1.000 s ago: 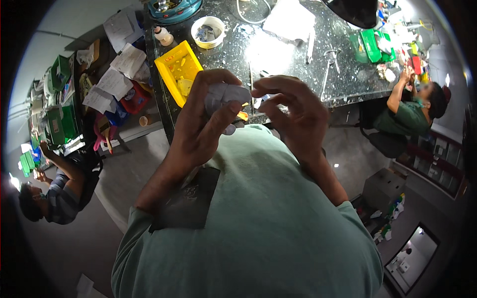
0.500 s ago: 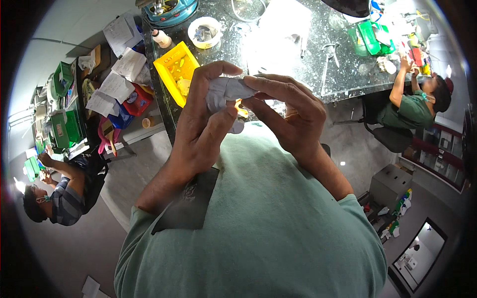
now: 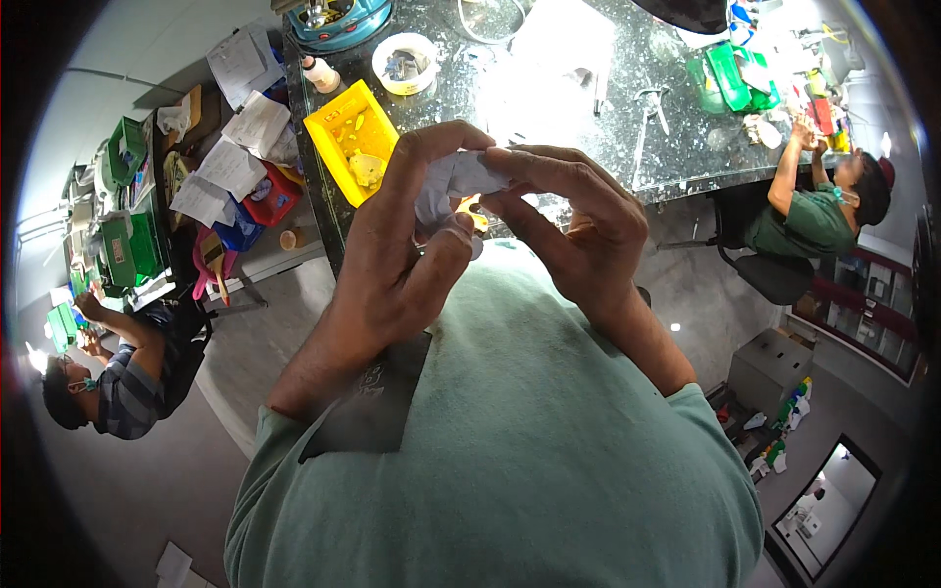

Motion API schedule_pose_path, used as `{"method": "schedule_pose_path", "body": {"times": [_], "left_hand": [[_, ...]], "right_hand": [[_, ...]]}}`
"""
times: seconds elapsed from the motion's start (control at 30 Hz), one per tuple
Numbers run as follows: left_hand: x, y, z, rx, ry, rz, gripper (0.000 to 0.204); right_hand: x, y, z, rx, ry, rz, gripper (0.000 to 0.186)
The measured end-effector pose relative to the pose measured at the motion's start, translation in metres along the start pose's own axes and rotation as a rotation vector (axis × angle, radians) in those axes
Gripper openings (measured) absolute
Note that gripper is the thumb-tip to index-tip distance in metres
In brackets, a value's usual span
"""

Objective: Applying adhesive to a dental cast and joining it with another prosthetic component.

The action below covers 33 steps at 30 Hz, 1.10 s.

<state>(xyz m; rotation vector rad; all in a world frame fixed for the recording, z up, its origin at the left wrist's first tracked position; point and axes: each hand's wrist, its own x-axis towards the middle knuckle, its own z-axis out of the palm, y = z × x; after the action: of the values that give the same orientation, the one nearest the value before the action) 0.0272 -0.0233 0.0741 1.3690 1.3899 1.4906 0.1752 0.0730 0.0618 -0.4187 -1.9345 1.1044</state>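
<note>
A pale grey, lumpy piece (image 3: 453,176) is held up at chest height in front of the dark bench. My left hand (image 3: 394,265) is closed around it, fingers curled over its top and thumb below. My right hand (image 3: 578,230) has its fingertips on the piece's right end, the thumb bent in beneath. Behind my hands sits a yellow tray (image 3: 333,147) with small yellow pieces inside. Part of the grey piece is hidden by my fingers.
On the bench (image 3: 647,157) are a white tub (image 3: 404,64), a small bottle (image 3: 321,73), a blue machine (image 3: 338,24), green bins (image 3: 735,78) and metal calipers (image 3: 652,113). Co-workers sit at left (image 3: 127,363) and right (image 3: 804,216). Paper sheets (image 3: 216,176) lie beside the bench.
My right hand has moved left, from apart with bent fingers onto the grey piece. My left hand has shifted only slightly, still holding it.
</note>
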Motion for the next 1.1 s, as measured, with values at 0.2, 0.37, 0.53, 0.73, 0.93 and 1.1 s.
{"method": "schedule_pose_path", "body": {"times": [0.2,0.37,0.53,0.73,0.93,1.1], "left_hand": [[0.001,0.006,-0.006,-0.056,-0.069,-0.175,0.047],[0.002,0.000,-0.005,0.102,-0.023,0.012,0.049],[-0.001,-0.003,-0.007,0.199,-0.010,0.122,0.052],[-0.002,-0.002,-0.008,0.169,-0.018,0.164,0.048],[-0.002,-0.011,-0.007,0.147,0.016,0.229,0.045],[0.000,-0.008,-0.009,0.164,0.016,0.261,0.044]], "right_hand": [[0.001,0.003,-0.004,-0.078,-0.018,-0.110,0.034],[-0.002,-0.002,0.001,0.044,0.009,-0.002,0.034],[0.000,-0.004,-0.001,0.018,0.005,-0.085,0.035],[0.001,-0.006,-0.002,0.017,0.026,-0.137,0.034],[0.003,-0.009,0.000,0.003,0.023,-0.112,0.032],[0.006,-0.006,-0.003,-0.003,0.025,-0.152,0.031]]}}
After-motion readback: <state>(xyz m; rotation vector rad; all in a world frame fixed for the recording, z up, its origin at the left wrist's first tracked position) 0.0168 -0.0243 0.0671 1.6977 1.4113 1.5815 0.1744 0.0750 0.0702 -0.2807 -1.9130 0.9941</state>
